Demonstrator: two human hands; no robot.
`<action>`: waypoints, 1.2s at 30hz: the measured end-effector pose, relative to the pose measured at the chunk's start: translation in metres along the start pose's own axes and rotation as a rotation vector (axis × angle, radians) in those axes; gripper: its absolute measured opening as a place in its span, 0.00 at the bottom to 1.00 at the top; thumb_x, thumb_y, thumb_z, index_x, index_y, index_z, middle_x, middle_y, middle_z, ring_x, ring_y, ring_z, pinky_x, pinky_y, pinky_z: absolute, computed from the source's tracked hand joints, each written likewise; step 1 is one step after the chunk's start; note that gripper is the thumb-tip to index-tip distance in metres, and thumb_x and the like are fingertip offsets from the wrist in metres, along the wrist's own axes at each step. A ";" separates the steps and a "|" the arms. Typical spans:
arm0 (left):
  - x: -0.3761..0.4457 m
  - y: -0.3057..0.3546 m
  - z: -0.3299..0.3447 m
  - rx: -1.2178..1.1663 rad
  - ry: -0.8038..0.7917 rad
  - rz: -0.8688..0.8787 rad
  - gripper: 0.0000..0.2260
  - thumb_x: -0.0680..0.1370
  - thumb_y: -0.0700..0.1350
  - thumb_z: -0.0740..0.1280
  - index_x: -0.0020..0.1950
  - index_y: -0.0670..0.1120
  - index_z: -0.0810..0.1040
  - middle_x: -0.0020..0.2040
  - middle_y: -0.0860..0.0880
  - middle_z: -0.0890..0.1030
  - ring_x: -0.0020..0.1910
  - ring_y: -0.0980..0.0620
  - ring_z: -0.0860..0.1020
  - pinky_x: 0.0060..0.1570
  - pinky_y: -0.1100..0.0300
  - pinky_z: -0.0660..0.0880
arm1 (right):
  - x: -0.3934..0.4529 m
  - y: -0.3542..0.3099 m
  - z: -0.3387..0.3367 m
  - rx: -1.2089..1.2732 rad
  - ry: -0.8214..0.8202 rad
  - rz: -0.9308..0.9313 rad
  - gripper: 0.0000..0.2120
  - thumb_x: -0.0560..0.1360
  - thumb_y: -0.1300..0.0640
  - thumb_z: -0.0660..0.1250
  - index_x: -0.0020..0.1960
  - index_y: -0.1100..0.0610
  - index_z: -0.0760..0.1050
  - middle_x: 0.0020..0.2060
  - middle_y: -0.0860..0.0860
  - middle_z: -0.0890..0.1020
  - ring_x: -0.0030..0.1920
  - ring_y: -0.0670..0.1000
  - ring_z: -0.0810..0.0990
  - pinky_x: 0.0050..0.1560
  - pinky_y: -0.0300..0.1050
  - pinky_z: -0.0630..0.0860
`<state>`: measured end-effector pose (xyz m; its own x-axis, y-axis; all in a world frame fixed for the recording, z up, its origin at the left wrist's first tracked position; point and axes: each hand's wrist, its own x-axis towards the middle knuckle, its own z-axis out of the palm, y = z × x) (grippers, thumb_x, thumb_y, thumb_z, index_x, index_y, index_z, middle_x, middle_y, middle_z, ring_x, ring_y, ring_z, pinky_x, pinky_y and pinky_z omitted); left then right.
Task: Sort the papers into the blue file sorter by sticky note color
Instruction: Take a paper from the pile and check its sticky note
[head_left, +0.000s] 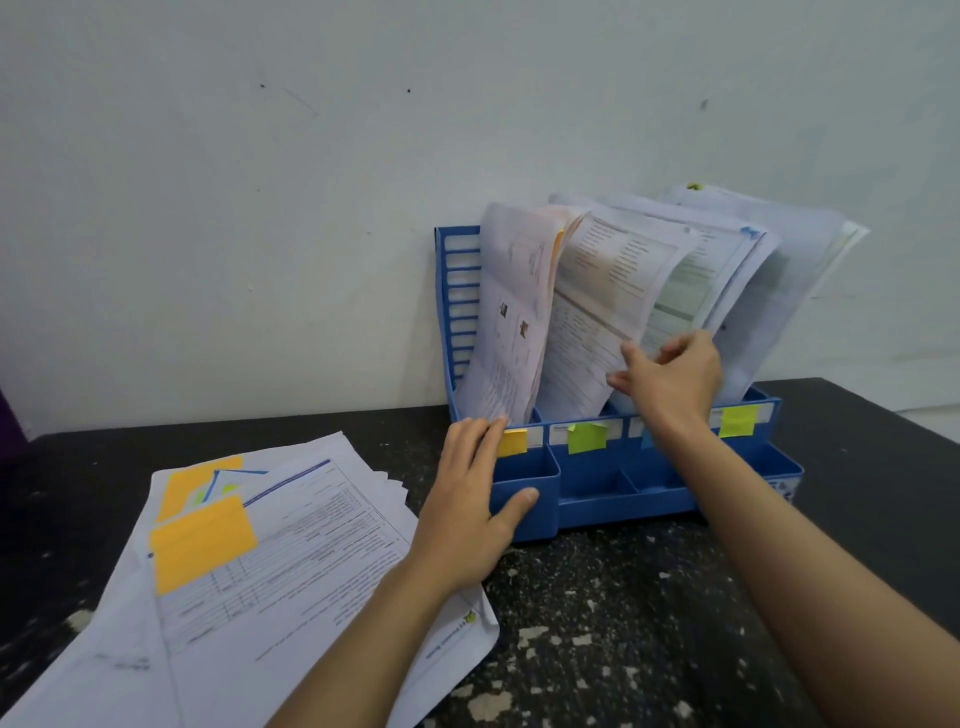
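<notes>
Nearest, on the left of the dark table (649, 613), lies the unsorted pile of papers (291, 571), an orange sticky note (202, 540) on top. Beyond it the left hand (470, 506) rests flat against the blue file sorter (597, 488), fingers straight, steadying its front left corner. Farther right, the right hand (670, 376) pinches a sheet (597, 312) in the green-tabbed slot, apparently seating it. Next likely comes the orange sheet; open tabletop lies between pile and sorter.

blue tab (647, 439) mostly behind right arm; paper pile (291, 571) cropped bottom-left; print illegible
</notes>
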<state>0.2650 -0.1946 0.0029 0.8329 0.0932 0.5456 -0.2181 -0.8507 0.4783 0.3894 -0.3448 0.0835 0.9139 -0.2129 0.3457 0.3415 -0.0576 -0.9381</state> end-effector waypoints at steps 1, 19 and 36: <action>0.000 0.000 0.000 0.003 0.000 0.000 0.31 0.78 0.52 0.63 0.76 0.51 0.51 0.73 0.54 0.53 0.72 0.61 0.49 0.65 0.71 0.49 | 0.000 0.000 0.000 -0.025 -0.030 -0.016 0.12 0.73 0.62 0.69 0.41 0.53 0.65 0.36 0.51 0.75 0.36 0.54 0.83 0.45 0.56 0.81; -0.010 0.000 -0.065 -0.309 -0.118 -0.214 0.30 0.77 0.45 0.67 0.75 0.52 0.57 0.73 0.57 0.60 0.70 0.60 0.60 0.68 0.59 0.61 | -0.093 -0.013 0.012 -0.108 -0.485 -0.258 0.05 0.75 0.62 0.65 0.46 0.54 0.76 0.36 0.51 0.80 0.31 0.48 0.81 0.29 0.36 0.73; -0.137 -0.108 -0.134 0.273 0.036 -0.737 0.22 0.77 0.53 0.64 0.70 0.52 0.67 0.71 0.52 0.68 0.69 0.49 0.65 0.67 0.56 0.59 | -0.194 0.027 0.074 -0.658 -0.895 -0.294 0.25 0.77 0.53 0.63 0.72 0.55 0.60 0.64 0.55 0.73 0.60 0.53 0.73 0.58 0.47 0.72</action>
<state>0.1062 -0.0457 -0.0314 0.6961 0.6957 0.1773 0.5208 -0.6593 0.5423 0.2380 -0.2329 -0.0076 0.7364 0.6475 0.1961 0.6271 -0.5446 -0.5569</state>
